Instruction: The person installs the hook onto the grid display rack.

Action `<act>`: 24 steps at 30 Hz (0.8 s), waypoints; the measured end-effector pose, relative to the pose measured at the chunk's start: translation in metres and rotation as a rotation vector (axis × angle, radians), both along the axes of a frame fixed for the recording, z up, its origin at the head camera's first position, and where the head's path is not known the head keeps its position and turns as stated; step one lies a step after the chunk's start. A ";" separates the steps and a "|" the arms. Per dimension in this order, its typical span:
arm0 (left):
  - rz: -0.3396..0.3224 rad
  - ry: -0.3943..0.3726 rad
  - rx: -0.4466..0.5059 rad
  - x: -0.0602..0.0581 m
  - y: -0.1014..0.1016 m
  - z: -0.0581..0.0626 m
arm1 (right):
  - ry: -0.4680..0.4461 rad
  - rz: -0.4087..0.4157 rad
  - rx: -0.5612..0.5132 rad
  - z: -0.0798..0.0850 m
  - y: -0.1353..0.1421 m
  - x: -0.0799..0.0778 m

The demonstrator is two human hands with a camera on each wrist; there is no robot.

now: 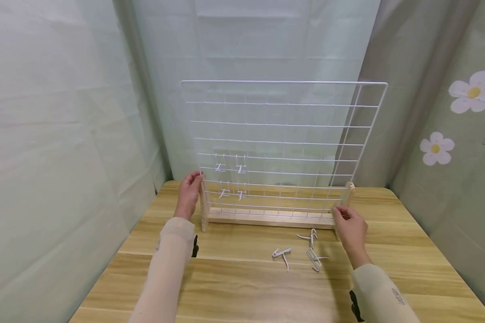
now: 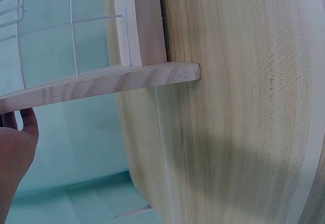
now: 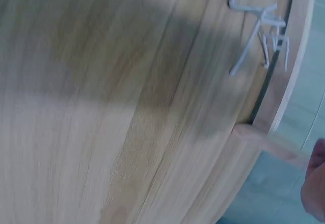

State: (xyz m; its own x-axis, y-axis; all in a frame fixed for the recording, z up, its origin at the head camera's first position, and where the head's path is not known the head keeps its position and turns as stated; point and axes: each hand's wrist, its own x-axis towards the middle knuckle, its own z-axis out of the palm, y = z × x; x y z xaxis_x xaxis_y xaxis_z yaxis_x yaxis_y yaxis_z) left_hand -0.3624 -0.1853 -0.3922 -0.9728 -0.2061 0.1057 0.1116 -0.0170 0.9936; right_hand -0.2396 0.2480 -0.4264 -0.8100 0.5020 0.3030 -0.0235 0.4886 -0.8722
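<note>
A white wire grid panel (image 1: 284, 82) stands upright in a wooden stand (image 1: 262, 219) on the table. My left hand (image 1: 188, 194) pinches the upper part of the stand's left upright; in the left wrist view its fingers (image 2: 31, 122) meet the wood from the outer side. On the other side, my right hand (image 1: 351, 226) holds the right upright lower down, and its fingertips are partly hidden. Several white wire hooks (image 1: 240, 168) hang in two rows on the grid's lower left. Three loose hooks (image 1: 281, 254) lie before the stand, two of them close together (image 3: 254, 28).
The wood-grain table (image 1: 234, 287) spreads out in front of the stand. Pale curtains (image 1: 64, 134) enclose it at the left and behind, and a flowered curtain (image 1: 460, 188) hangs at the right.
</note>
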 end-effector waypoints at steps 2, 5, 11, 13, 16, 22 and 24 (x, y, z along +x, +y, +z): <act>-0.001 -0.001 0.006 -0.001 0.000 0.000 | -0.005 0.062 0.031 -0.002 -0.008 0.000; -0.010 -0.011 0.025 0.000 0.000 0.003 | -0.006 0.136 0.055 -0.006 -0.021 0.000; -0.033 -0.038 0.025 0.018 0.004 0.022 | -0.028 0.221 0.030 -0.019 -0.046 0.002; -0.037 -0.039 0.021 0.022 0.005 0.026 | -0.039 0.240 0.030 -0.022 -0.052 0.003; -0.034 -0.036 0.035 0.020 0.005 0.024 | -0.064 0.259 0.040 -0.027 -0.061 0.007; -0.014 -0.023 0.009 0.005 0.001 0.005 | -0.102 0.288 0.039 -0.038 -0.073 0.017; -0.010 -0.015 0.002 0.002 0.001 0.001 | -0.087 0.296 0.049 -0.043 -0.076 0.021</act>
